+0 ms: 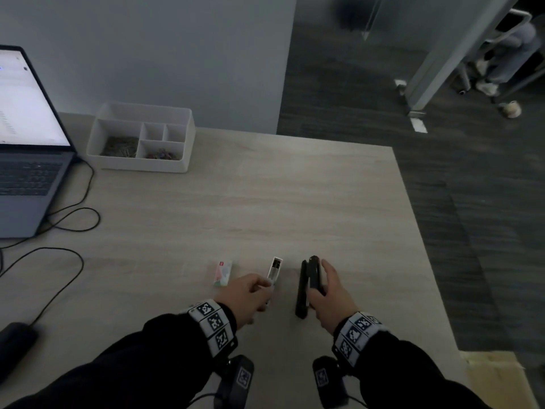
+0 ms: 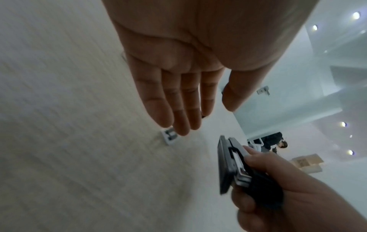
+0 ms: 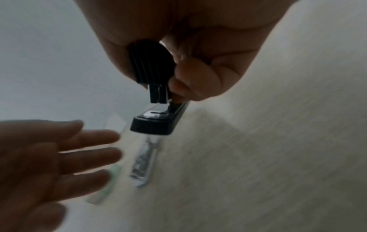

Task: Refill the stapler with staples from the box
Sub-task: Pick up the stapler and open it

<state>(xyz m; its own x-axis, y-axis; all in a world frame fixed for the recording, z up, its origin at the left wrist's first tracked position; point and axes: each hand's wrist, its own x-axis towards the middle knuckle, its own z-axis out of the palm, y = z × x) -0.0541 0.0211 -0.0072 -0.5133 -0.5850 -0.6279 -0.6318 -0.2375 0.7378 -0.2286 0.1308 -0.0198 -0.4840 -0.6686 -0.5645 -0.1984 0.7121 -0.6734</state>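
Observation:
A black stapler (image 1: 303, 287) lies near the table's front edge. My right hand (image 1: 327, 287) grips its upper arm (image 3: 151, 66), which is lifted a little off the base (image 3: 157, 127), so the metal magazine (image 2: 236, 161) shows. Just left of it lies the white inner tray of staples (image 1: 275, 270), and further left the pastel box sleeve (image 1: 223, 273). My left hand (image 1: 259, 286) hovers at the tray's near end with fingers (image 2: 178, 109) straight and nothing in them. The right wrist view shows the tray (image 3: 143, 161) blurred below the stapler's tip.
A white desk organiser (image 1: 141, 137) with clips and pins stands at the back left, beside an open laptop (image 1: 29, 149). Black cables (image 1: 73, 219) loop over the left of the table (image 1: 265, 202). The table's right edge drops to dark floor.

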